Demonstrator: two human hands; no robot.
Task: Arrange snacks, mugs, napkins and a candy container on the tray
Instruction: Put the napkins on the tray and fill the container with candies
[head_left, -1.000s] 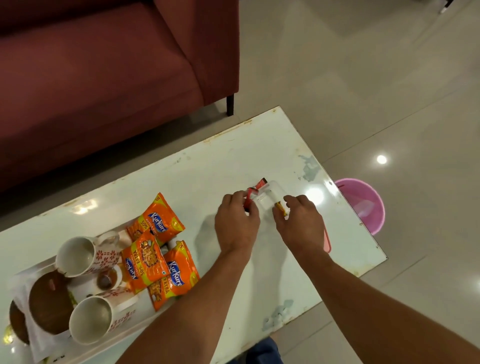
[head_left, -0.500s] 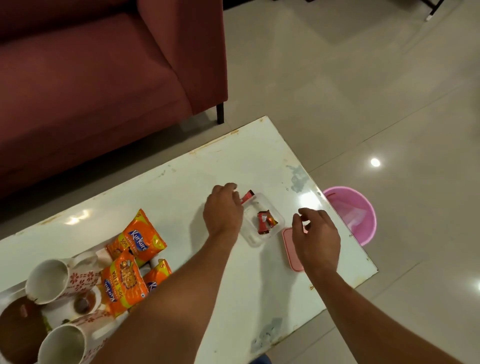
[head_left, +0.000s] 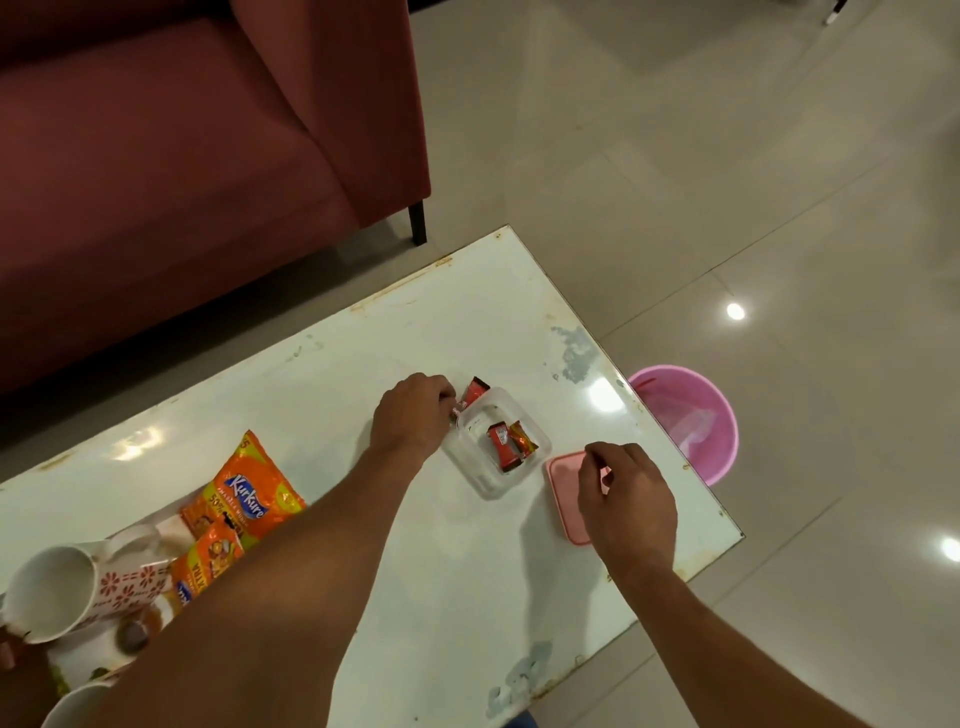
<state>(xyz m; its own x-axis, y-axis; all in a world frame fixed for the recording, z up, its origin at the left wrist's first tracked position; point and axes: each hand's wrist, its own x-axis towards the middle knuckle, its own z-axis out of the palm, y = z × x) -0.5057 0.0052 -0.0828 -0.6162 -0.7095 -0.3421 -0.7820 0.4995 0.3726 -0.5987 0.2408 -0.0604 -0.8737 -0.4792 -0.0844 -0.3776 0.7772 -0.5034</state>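
A clear plastic candy container stands open on the white table, with two wrapped candies inside. My left hand pinches a red wrapped candy at the container's far-left rim. The container's pink lid lies flat just right of it, and my right hand hovers over the lid with fingers curled, holding nothing that I can see. At the lower left, orange snack packets and white flowered mugs rest on the tray, partly hidden by my left forearm.
A dark red sofa stands behind the table. A pink bin sits on the tiled floor past the table's right edge.
The lid came off the container and now lies to its right. My right hand moved right onto the lid. The view shifted, pushing the tray further left.
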